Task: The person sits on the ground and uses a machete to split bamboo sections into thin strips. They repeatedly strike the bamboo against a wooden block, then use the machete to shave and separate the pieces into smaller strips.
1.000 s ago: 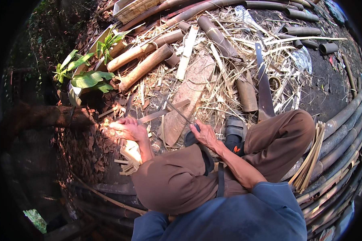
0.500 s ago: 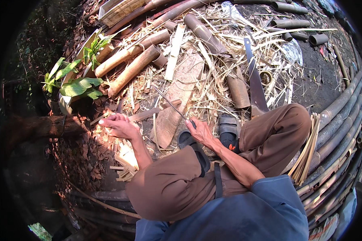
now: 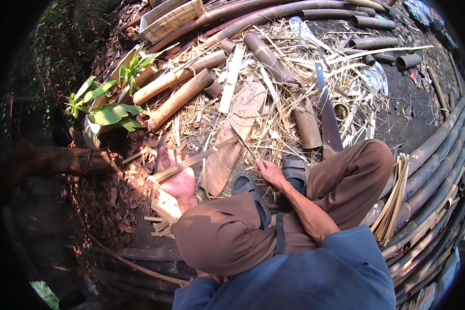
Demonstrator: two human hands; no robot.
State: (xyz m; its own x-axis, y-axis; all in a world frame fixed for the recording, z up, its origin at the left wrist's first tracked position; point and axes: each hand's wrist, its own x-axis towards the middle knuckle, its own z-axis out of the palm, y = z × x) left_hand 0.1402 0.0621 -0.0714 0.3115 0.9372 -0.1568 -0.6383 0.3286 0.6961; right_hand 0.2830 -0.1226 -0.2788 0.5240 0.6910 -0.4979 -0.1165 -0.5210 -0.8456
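Note:
My left hand (image 3: 177, 181) is palm up beside my left knee, its fingers stretched out. A flat bamboo strip (image 3: 196, 157) lies slantwise across that palm, its far end over a wide wooden board (image 3: 231, 142) on the ground. My right hand (image 3: 272, 173) is closed around the handle of a knife (image 3: 248, 147) in front of my feet. The narrow blade points away and to the left, its tip close to the far end of the strip. Most of my left forearm is hidden behind my knee.
A handsaw (image 3: 329, 111) leans by my right knee. Split bamboo strips stand in a bundle (image 3: 392, 201) at my right, beside long bamboo poles (image 3: 423, 175). Shavings and cut bamboo tubes (image 3: 281, 62) cover the ground ahead. A tree trunk (image 3: 62, 161) is at the left.
My left hand has turned from curled fingers to an opened palm with the bamboo strip across it. My right hand has moved slightly right and nearer with the knife.

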